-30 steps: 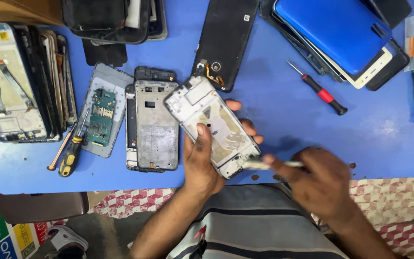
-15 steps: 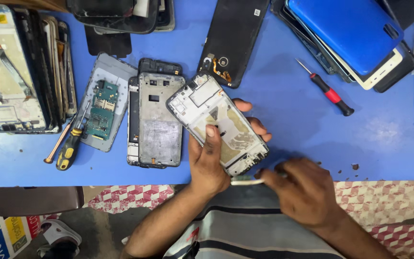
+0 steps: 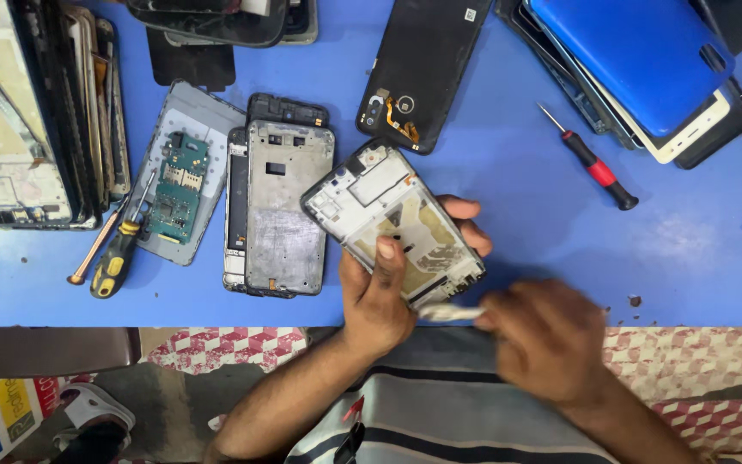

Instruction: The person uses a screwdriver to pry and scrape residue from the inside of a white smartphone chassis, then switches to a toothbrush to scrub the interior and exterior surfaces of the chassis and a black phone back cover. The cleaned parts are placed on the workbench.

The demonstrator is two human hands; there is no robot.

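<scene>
Head cam view looking straight down: the left hand (image 3: 380,301) is clamped around a stripped silver-grey phone mid-frame with a yellowish shield panel (image 3: 392,225), thumb pressed flat on its face and fingers curled under the far edge, so the frame sits tilted above the near edge of the blue table top (image 3: 517,198) rather than lying on it. The right hand (image 3: 543,344) is blurry but looks pinched shut on a small pale flat tool (image 3: 450,314), its tip right at the lower corner of the frame; I can't tell if it's actually under the edge or only touching. Risk-wise, I'd say the frame is held out near the table edge over the lap, so a slip of the thumb could drop it to the floor. If the tool skids, it could gouge the shield panel or jab the left thumb, which sits just beside the tip. Just beside the left hand lies a second bare grey phone frame (image 3: 281,206), then a green circuit board on a grey tray (image 3: 178,185) and a yellow-and-black handled screwdriver (image 3: 118,253); an elbow swing could sweep those. A red-handled screwdriver (image 3: 594,167) and a black back cover (image 3: 422,73) lie well apart, farther up.
</scene>
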